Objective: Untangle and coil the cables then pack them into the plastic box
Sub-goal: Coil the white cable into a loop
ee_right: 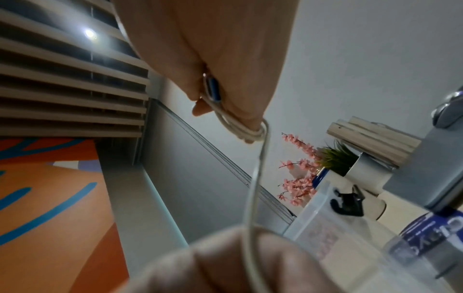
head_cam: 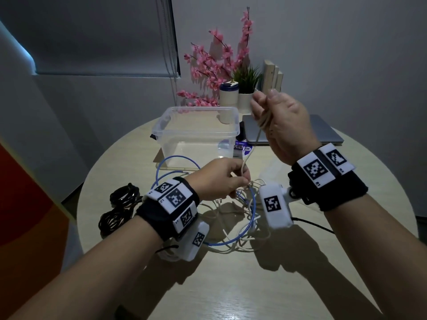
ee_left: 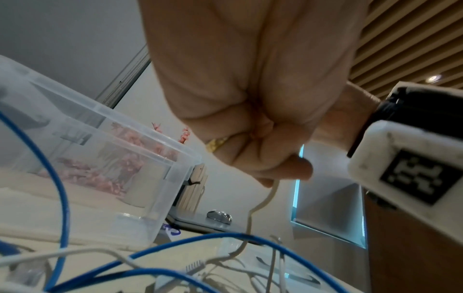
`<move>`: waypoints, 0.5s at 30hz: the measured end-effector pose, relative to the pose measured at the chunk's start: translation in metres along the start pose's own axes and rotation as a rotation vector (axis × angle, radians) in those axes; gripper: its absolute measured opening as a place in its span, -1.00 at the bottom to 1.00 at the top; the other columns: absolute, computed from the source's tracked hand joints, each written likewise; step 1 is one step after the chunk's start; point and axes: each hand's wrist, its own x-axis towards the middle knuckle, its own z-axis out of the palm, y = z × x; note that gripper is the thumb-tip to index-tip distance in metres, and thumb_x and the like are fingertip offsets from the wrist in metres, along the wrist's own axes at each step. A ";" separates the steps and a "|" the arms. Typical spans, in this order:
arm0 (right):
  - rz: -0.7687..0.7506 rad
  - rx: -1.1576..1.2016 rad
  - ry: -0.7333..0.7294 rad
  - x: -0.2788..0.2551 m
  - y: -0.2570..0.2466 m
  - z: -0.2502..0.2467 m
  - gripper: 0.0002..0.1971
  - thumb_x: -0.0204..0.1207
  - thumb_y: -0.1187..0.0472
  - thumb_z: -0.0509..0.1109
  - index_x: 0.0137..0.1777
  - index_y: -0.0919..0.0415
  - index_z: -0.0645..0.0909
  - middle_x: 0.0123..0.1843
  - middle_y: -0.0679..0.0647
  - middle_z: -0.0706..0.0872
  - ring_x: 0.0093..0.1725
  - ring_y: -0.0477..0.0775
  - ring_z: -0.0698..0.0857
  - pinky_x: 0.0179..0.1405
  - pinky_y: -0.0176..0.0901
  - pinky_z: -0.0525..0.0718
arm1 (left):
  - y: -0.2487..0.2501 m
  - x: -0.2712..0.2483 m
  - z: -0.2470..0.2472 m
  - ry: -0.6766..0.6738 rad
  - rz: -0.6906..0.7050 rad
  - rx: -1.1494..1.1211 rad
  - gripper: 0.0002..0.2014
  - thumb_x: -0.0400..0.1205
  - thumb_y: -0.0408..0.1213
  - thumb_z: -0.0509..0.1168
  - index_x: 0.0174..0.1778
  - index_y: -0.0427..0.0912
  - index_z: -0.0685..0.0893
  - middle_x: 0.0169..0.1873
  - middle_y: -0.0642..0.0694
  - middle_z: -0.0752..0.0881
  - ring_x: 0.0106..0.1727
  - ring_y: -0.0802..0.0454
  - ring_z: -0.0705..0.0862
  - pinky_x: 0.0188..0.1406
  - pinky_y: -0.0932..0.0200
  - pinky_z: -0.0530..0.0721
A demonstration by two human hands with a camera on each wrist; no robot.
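Round pale wood-grain table (head_cam: 231, 285), with a clear plastic box (head_cam: 196, 132) toward the far side, lidless, thin-walled, nothing visible inside but reflections. Behind the box, pink artificial blossoms (head_cam: 215, 65), a small green plant in a white pot (head_cam: 246, 88), a white cup with a dark lid (head_cam: 228, 93); to the right, a closed grey laptop (head_cam: 323, 132), and a blue-printed item (head_cam: 242, 147) partly hidden by the box. At the table's left edge, two black cable bundles (head_cam: 117, 209), glossy and looped. In the middle, a loose tangle: a stiff blue cable (head_cam: 251, 204) arching in wide loops, threaded through with thin white cables (head_cam: 231, 218), lying between the two wrists and partly hidden by the wrist cameras. Right hand (head_cam: 284, 125) raised above the table, fingers curled round several coiled turns of a cream cable (ee_right: 253, 178), a metal plug tucked against the palm. Left hand (head_cam: 221, 179) lower, just above the tangle, thumb and fingers pinching the same cream strand, taut between both hands.
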 end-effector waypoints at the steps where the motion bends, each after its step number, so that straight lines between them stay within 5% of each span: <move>1: -0.021 -0.105 0.006 -0.001 0.003 -0.003 -0.79 0.70 0.17 0.16 -0.14 0.19 0.54 -0.22 0.02 0.60 -0.19 -0.09 0.56 -0.08 -0.23 0.52 | 0.003 -0.001 0.000 -0.012 0.001 -0.038 -0.94 0.68 -0.41 0.24 -0.10 -0.22 0.58 -0.45 0.14 0.70 -0.56 0.25 0.61 -0.59 0.37 0.52; 3: -0.092 -0.411 0.036 -0.004 0.008 -0.011 -0.77 0.70 0.21 0.18 -0.16 0.18 0.59 -0.21 0.01 0.64 -0.21 -0.20 0.61 -0.13 -0.33 0.56 | 0.007 -0.001 -0.002 -0.008 0.005 -0.165 -0.95 0.70 -0.44 0.19 -0.06 -0.28 0.52 -0.25 0.01 0.76 -0.47 0.10 0.70 -0.51 0.25 0.64; 5: -0.161 -0.729 -0.012 -0.005 0.013 -0.019 -0.75 0.69 0.20 0.20 -0.14 0.31 0.59 -0.17 0.18 0.65 -0.18 -0.02 0.62 -0.13 -0.10 0.57 | 0.007 0.000 -0.004 0.041 0.025 -0.275 -0.90 0.72 -0.47 0.12 -0.09 -0.25 0.47 -0.09 -0.24 0.70 -0.31 -0.08 0.74 -0.31 0.12 0.75; 8: -0.093 -1.026 -0.103 -0.007 0.015 -0.025 -0.72 0.68 0.15 0.19 -0.11 0.36 0.55 -0.29 0.11 0.54 -0.28 0.06 0.50 -0.26 -0.03 0.44 | 0.005 0.005 -0.010 0.164 0.124 -0.265 -0.81 0.72 -0.47 0.12 -0.16 -0.14 0.50 -0.17 -0.21 0.70 -0.15 -0.15 0.75 0.00 -0.07 0.76; 12: -0.032 -1.057 -0.178 -0.010 0.015 -0.024 -0.68 0.71 0.12 0.14 -0.12 0.35 0.55 -0.29 0.14 0.68 -0.25 0.12 0.62 -0.23 -0.03 0.50 | 0.006 0.010 -0.021 0.347 0.217 -0.260 -0.80 0.67 -0.46 0.25 -0.19 -0.07 0.59 -0.27 -0.13 0.73 -0.17 0.00 0.73 -0.03 0.07 0.76; 15: 0.023 -0.788 -0.201 -0.011 0.016 -0.022 -0.55 0.71 -0.01 0.11 -0.17 0.36 0.56 -0.48 0.02 0.53 -0.45 0.03 0.52 -0.36 -0.05 0.48 | 0.010 0.012 -0.026 0.416 0.253 -0.388 -0.80 0.64 -0.52 0.26 -0.19 -0.12 0.59 -0.33 -0.04 0.71 -0.17 -0.01 0.73 -0.04 0.14 0.74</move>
